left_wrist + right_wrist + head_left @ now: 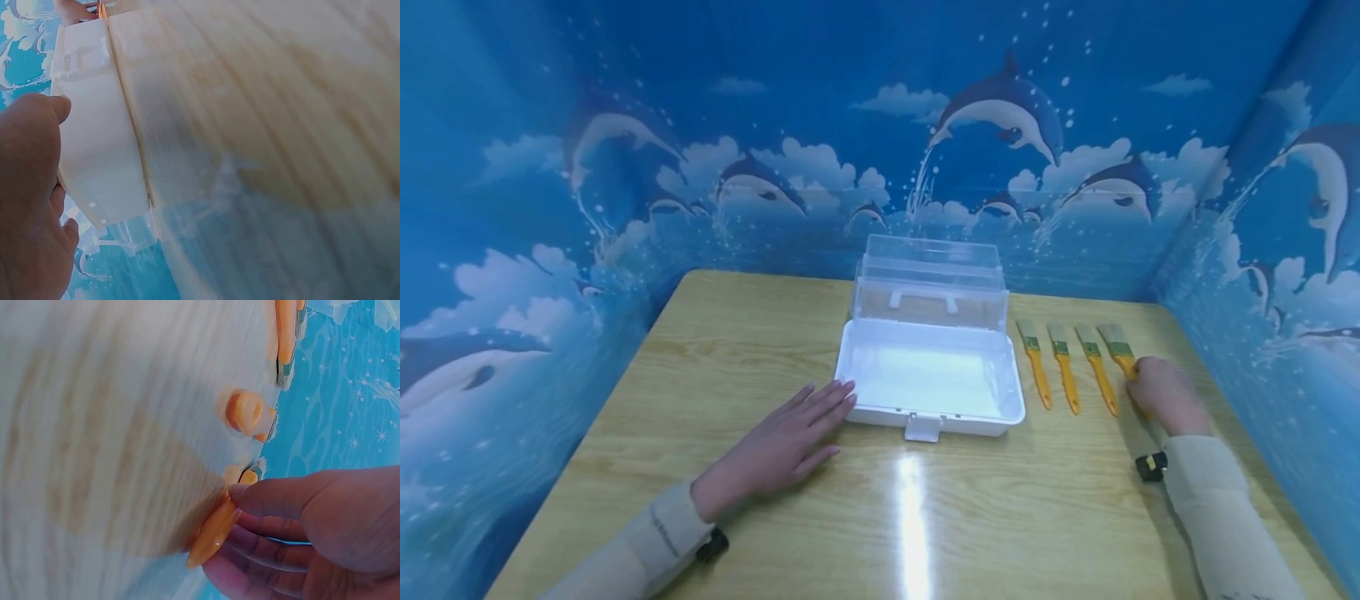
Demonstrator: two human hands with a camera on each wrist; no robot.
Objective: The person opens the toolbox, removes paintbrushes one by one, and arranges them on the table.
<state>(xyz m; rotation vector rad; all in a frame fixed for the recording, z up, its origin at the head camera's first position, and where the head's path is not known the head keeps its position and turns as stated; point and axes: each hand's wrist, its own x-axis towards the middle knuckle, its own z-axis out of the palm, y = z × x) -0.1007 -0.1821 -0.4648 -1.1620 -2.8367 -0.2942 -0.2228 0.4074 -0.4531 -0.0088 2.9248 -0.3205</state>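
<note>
A white plastic box (930,371) stands on the table, its clear lid (934,287) tipped back on the far side and its front latch (922,427) hanging down. My left hand (778,446) lies with straight fingers against the box's left front corner. At the right end of a row of paintbrushes, my right hand (1167,392) pinches the orange handle of a paintbrush (1117,346); in the right wrist view, thumb and fingers close around that handle (215,534). The brush's bristles point away from me.
Three more paintbrushes, a left one (1035,367), a middle one (1064,371) and one beside the held brush (1097,371), lie between box and right hand. The wooden table (760,333) is bordered by a blue dolphin-print backdrop (820,92) behind and at both sides.
</note>
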